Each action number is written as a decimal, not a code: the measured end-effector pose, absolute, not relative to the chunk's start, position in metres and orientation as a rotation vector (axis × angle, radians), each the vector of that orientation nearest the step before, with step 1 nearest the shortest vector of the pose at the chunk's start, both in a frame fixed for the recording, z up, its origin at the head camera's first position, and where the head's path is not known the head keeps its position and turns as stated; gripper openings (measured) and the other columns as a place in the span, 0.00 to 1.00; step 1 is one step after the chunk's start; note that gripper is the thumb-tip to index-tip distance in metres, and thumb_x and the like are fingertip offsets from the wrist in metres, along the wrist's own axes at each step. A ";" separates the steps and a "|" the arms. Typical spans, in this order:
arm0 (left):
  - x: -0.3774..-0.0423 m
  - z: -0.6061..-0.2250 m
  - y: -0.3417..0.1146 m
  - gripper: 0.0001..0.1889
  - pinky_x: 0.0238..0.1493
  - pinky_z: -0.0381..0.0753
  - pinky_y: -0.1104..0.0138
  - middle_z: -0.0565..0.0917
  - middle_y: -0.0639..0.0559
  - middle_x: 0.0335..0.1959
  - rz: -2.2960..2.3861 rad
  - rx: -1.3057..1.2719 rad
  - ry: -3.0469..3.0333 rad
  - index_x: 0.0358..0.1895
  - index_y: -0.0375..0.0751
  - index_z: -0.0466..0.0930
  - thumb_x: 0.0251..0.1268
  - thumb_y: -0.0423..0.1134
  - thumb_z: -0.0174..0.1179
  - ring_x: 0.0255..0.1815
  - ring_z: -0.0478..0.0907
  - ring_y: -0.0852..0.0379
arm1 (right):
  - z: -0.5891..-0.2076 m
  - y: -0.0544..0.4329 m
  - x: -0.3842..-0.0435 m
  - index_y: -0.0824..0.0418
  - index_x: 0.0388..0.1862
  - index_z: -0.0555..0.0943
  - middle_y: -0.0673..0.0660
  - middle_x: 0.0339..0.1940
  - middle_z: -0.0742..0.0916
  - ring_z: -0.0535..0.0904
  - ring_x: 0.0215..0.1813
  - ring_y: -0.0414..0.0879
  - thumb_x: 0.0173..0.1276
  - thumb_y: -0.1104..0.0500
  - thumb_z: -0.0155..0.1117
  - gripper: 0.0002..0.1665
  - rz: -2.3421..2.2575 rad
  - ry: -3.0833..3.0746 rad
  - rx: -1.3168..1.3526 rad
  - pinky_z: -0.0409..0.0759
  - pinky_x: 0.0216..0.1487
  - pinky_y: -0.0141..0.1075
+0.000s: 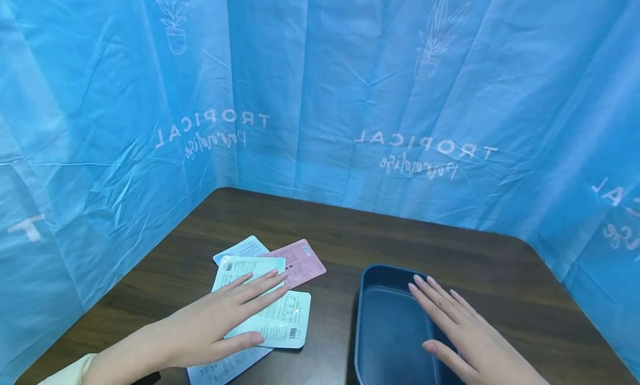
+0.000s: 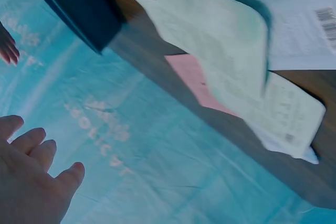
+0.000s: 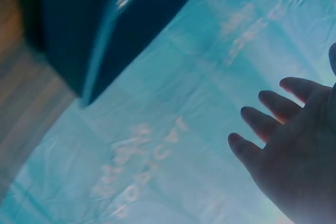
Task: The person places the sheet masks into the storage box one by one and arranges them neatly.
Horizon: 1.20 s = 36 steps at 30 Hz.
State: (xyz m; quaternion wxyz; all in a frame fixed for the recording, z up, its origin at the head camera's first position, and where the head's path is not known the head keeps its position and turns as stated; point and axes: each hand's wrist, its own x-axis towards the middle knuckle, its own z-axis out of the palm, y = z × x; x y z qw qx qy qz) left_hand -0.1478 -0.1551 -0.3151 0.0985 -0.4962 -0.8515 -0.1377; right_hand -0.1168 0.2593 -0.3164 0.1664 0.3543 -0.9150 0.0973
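Several flat sachets lie overlapping at the left of the table. Two mint green sachets [image 1: 287,321] are on top, over a pink sachet [image 1: 300,260], a light blue sachet [image 1: 245,247] and a bluish one [image 1: 225,368] nearer me. With its fingers straight, my left hand [image 1: 220,324] hovers above the pile, holding nothing; the left wrist view shows a gap below it. Over the right side of a dark blue rectangular tray [image 1: 392,318] my right hand [image 1: 465,338] is held flat, fingers extended, also holding nothing. It hides part of the tray's right wall.
The dark brown wooden table [image 1: 340,235] has rounded far corners. Blue printed curtains [image 1: 350,85] hang around its back and sides, close to the table edges. Bare wood separates the sachets from the tray.
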 end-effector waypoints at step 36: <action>-0.232 -0.373 -0.147 0.36 0.52 0.71 0.50 0.73 0.38 0.56 -0.569 -0.891 -2.996 0.63 0.33 0.68 0.53 0.46 0.69 0.58 0.69 0.42 | -0.384 0.297 -0.154 0.69 0.73 0.38 0.57 0.17 0.77 0.75 0.21 0.50 0.74 0.56 0.47 0.42 0.837 -3.211 0.038 0.73 0.31 0.45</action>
